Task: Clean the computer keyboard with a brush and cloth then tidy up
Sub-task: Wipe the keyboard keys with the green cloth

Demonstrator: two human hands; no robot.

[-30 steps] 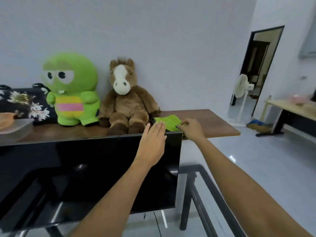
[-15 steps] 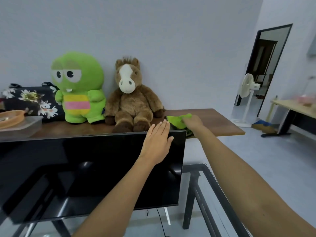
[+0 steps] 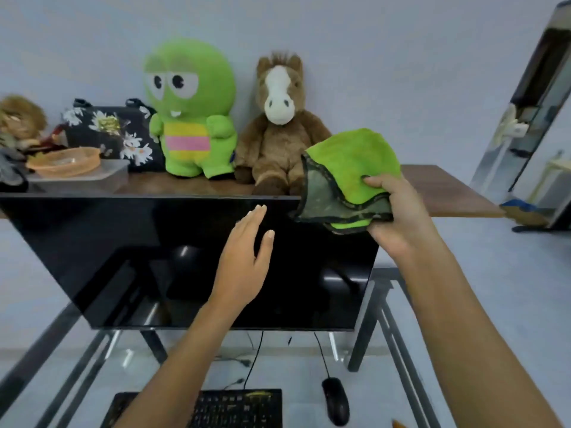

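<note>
While the right hand (image 3: 398, 217) is raised in front of the monitor's upper right corner, the green cloth (image 3: 349, 177) is gripped in it, thumb curled over the top fold, fingers underneath. The cloth is folded; its dark-trimmed edges hang leftward, overlapping the top edge of the monitor (image 3: 154, 257). It is held clear of the wooden shelf (image 3: 448, 193) behind.

The left hand (image 3: 244, 267) is held flat before the dark screen, fingers straight and together, thumb apart; nothing is held. Whether the screen is touched cannot be told.

The keyboard (image 3: 234, 409) lies at the bottom edge of the view on the glass desk (image 3: 61, 366), partly covered by the left forearm. A black mouse (image 3: 335, 400) sits just to its right, apart from it. Open glass is seen between the monitor's lower edge and the keyboard, crossed by thin cables.

On the shelf, a green plush (image 3: 188, 112) and a brown horse plush (image 3: 278, 125) sit side by side against the wall, the horse just left of the cloth. A floral bag (image 3: 108, 131) and an orange dish (image 3: 65, 160) on a clear box are seen farther left. The shelf's right end is bare up to its edge.
</note>
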